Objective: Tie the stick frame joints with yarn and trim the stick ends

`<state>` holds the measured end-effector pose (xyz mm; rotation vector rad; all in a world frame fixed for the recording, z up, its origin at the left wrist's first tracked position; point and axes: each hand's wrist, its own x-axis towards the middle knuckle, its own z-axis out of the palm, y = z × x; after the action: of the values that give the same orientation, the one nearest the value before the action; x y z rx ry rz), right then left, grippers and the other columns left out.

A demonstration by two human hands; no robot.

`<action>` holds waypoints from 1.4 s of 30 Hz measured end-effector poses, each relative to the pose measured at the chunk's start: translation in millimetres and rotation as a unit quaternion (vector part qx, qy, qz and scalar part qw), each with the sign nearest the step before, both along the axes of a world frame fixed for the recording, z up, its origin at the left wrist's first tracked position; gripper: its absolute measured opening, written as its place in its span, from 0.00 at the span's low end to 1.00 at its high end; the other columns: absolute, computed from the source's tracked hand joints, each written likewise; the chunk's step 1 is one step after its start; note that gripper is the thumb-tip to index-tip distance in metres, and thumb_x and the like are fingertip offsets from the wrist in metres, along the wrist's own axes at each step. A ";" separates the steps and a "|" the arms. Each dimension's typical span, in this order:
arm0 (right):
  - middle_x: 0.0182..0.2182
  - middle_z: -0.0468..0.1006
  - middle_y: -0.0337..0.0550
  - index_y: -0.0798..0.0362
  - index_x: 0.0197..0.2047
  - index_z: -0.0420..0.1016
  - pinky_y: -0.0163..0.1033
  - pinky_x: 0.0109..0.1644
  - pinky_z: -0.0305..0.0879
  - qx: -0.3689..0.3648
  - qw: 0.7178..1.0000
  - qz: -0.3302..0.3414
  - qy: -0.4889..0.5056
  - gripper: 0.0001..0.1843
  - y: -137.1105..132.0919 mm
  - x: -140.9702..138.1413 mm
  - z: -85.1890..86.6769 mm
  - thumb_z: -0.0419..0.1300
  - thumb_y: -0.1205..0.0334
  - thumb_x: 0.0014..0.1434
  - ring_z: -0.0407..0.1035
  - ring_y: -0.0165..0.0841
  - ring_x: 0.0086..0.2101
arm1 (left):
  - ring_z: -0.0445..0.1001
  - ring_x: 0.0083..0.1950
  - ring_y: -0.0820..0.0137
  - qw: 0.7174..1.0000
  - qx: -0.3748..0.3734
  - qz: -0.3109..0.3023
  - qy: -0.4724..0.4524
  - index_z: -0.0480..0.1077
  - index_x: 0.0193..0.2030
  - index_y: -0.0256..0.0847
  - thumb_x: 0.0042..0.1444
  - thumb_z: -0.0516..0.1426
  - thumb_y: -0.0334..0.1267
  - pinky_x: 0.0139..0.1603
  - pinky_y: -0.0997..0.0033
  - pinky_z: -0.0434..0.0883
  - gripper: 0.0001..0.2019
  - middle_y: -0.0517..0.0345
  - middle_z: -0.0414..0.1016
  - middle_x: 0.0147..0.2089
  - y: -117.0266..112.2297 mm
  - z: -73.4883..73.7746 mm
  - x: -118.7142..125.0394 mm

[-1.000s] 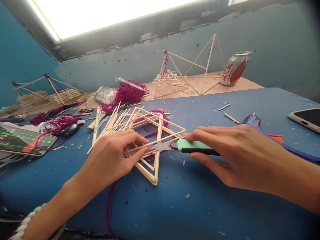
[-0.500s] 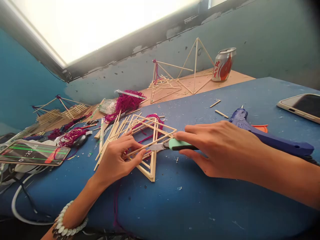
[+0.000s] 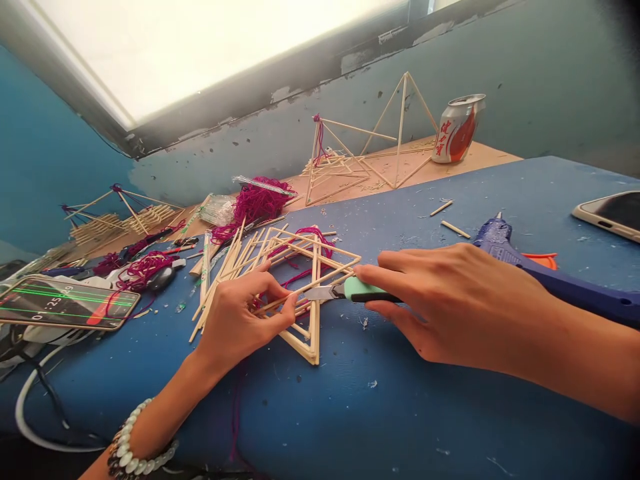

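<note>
My left hand [image 3: 250, 310] pinches a thin wooden stick [image 3: 330, 275] between thumb and fingers, the stick slanting up to the right. In my right hand [image 3: 440, 300] is a utility knife [image 3: 367, 289] with a mint-green and black handle. Its blade points left and lies against the stick near my left fingertips. Below the hands rest triangular frames [image 3: 314, 333] of joined sticks, partly hidden by my left hand. Loose sticks [image 3: 227, 270] fan out behind my left hand, and purple yarn [image 3: 325, 248] shows among the frames.
A blue glue gun [image 3: 545, 270] lies right, near a phone [image 3: 610, 213]. At the back are a drink can [image 3: 459, 130], pyramid stick frames [image 3: 400, 133] and a purple yarn bundle [image 3: 260, 203]. Another phone [image 3: 65, 303] and cables [image 3: 30, 393] occupy the left. Short stick pieces [image 3: 455, 229] lie beyond my right hand.
The whole view has shifted slightly, so most things appear a little further right. Both hands keep their holds, with the blade still at the stick near my left fingertips.
</note>
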<state>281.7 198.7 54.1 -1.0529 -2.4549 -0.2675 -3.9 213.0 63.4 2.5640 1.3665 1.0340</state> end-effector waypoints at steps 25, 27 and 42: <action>0.32 0.78 0.37 0.46 0.52 0.72 0.40 0.29 0.49 -0.005 1.000 -0.008 0.014 0.10 5.2 11.6 -3.9 0.58 0.60 0.69 0.73 0.35 0.27 | 0.74 0.30 0.74 0.998 -0.048 -0.029 0.013 0.78 0.35 0.43 0.64 0.64 0.36 0.37 0.70 0.72 0.05 0.64 0.78 0.30 -1.4 2.6 -9.3; 0.32 0.78 0.37 0.46 0.52 0.72 0.39 0.29 0.51 -0.009 1.000 -0.005 0.019 0.10 4.1 13.5 -3.7 0.57 0.60 0.69 0.73 0.35 0.27 | 0.74 0.30 0.74 0.998 -0.048 -0.032 0.014 0.78 0.35 0.43 0.64 0.64 0.36 0.38 0.71 0.72 0.05 0.65 0.78 0.29 -0.8 2.9 -9.7; 0.36 0.81 0.39 0.46 0.54 0.73 0.39 0.30 0.52 -0.019 1.000 -0.013 0.005 0.12 3.9 13.5 -1.2 0.58 0.59 0.69 0.76 0.36 0.30 | 0.72 0.29 0.76 0.998 -0.042 -0.039 -0.004 0.76 0.32 0.41 0.63 0.64 0.35 0.29 0.75 0.66 0.08 0.64 0.76 0.29 1.9 0.9 -5.1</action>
<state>295.2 202.6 52.9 -1.0986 -2.4473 -0.2245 -8.9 214.9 64.4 2.5278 1.2695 0.9531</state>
